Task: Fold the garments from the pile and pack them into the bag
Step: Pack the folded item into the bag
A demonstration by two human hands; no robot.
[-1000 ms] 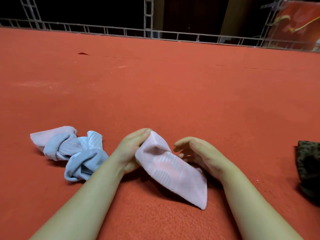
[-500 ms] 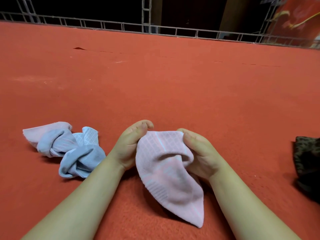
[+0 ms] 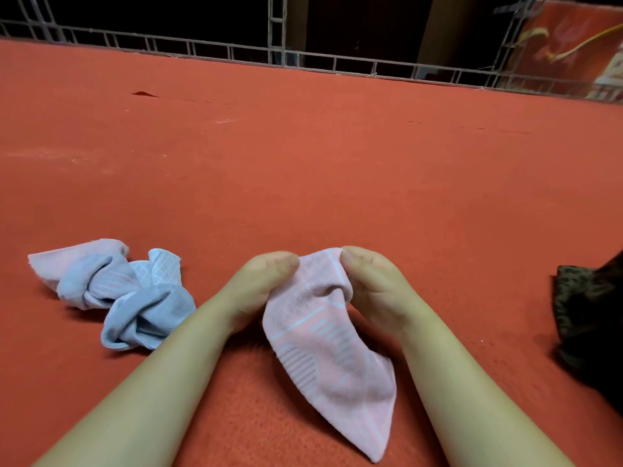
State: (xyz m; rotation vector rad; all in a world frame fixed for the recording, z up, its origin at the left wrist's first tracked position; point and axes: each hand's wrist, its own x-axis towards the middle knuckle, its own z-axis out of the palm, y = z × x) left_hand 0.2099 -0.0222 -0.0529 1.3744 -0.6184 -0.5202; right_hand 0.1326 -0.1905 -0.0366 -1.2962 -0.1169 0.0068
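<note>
Left hand (image 3: 259, 288) and right hand (image 3: 374, 284) each pinch the cuff of a pink sock (image 3: 323, 335) above the red carpet's (image 3: 303, 170) near edge; its toe hangs toward the carpet. Sock pile (image 3: 111, 294) lies left.

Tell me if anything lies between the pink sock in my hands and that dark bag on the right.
Nothing visible does. Both the left hand and right hand grip the pink sock, and only bare red carpet lies between it and the dark bag. The sock pile sits on the opposite side.
</note>
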